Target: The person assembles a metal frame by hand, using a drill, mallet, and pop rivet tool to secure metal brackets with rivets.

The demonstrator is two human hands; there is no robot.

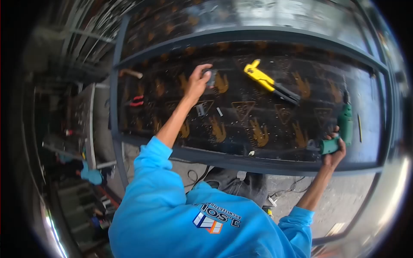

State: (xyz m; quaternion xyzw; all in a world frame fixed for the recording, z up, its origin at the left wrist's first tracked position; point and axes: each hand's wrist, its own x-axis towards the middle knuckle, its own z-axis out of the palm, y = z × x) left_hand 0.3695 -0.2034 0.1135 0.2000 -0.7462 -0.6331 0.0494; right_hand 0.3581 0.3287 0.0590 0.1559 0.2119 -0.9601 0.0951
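My left hand (200,81) reaches over the dark printed board, its fingers closed around a small dark boxy object (209,76). What kind of object it is, I cannot make out. On the right, my right hand (337,148) grips the handle of a green power drill (346,121). The drill lies along the board's right side, its bit pointing to the far edge. Between my hands and farther off rests a yellow hand riveter (262,80) with black handles. Two small metal pieces, one a grey bracket-like part (200,109), the other a pale strip (220,112), lie below my left hand.
A grey metal frame (241,161) borders the board (275,137). Red-handled pliers (137,101) and a wooden-handled tool (131,73) lie at the left. A thin yellowish stick (360,127) is right of the drill. Cables (195,175) run on the floor; someone in blue (91,174) is at left.
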